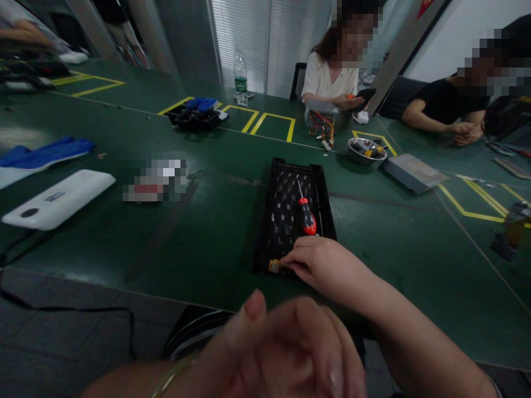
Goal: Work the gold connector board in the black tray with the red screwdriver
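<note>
My right hand (327,265) is touching a yellow bit (274,266) in the black tray (280,221), fingertips together; my left hand (290,348) is curling, thumb apart.

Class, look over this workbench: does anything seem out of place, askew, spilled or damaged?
Nothing looks plainly spilled or broken. The untidiest spot is across the table, where red and yellow wires trail in a tangle beside a metal box. The screwdriver lies slanted in the black tray.
</note>
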The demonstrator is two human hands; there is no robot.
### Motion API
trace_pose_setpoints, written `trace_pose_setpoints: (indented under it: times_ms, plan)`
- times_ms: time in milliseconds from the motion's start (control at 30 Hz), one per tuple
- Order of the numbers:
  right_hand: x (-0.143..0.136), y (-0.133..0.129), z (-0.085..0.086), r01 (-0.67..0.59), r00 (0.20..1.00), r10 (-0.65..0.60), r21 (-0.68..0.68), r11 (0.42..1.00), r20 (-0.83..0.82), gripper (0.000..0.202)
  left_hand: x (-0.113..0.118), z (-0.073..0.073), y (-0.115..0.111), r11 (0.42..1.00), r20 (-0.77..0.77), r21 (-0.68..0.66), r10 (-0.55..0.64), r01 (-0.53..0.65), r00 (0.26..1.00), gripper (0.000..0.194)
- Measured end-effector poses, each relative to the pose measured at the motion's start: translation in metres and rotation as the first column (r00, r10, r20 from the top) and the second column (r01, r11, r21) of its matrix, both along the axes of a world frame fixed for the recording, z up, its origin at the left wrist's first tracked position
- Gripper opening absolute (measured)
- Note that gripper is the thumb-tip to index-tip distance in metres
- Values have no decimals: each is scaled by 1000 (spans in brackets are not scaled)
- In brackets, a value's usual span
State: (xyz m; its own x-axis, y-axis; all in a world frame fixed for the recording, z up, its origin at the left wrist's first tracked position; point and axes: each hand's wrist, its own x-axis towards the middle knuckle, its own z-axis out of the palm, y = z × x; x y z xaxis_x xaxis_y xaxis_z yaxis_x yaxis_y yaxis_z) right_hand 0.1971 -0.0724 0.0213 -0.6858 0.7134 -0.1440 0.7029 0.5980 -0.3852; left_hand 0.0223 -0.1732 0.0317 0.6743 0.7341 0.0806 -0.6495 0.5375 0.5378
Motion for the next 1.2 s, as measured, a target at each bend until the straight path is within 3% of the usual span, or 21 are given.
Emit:
trace_pose_setpoints:
  times_ms: [67,167,233,267,333,400,467,533,633,700,933,1200]
  plan:
    - [0,1,-1,-13,1000,13,-4,1000,-19,22,-1,14,24,973,-9,-105,206,-206,978,46]
    - [-2,0,-1,-13,1000,13,29,999,17,23,-13,28,68,811,-172,12,578,-585,798,38]
    - [-3,-1,0,-5,999,4,37,999,41,26,-21,29,102,722,-242,102,685,-684,687,31]
    - [-4,-2,0,-3,999,2,31,999,41,27,-24,26,119,710,-281,158,699,-686,658,26]
    - [-4,-2,1,-12,999,12,25,1000,32,27,-27,15,152,693,-374,317,718,-647,587,18]
    - [-4,-1,3,-23,999,22,24,999,41,27,-25,-1,178,654,-463,565,756,-503,463,16]
    - [-4,-1,5,-25,998,23,22,999,59,28,-22,-19,196,606,-509,724,792,-331,336,18]
    - [-5,-2,7,-19,998,18,14,1000,58,29,-20,-35,204,546,-506,817,833,-186,226,21]
    - [-4,-2,9,5,1000,-6,27,1000,19,29,-20,-52,204,426,-423,897,905,119,-50,24]
    - [-3,-2,9,21,1000,-21,35,999,-10,28,-21,-58,202,406,-384,887,913,221,-138,27]
    - [-3,2,0,-29,1000,29,1,1000,1,28,-24,-70,208,515,-486,827,856,225,-175,30]
    - [-5,0,2,-33,999,33,17,999,42,28,-24,-72,211,550,-526,804,835,225,-161,33]
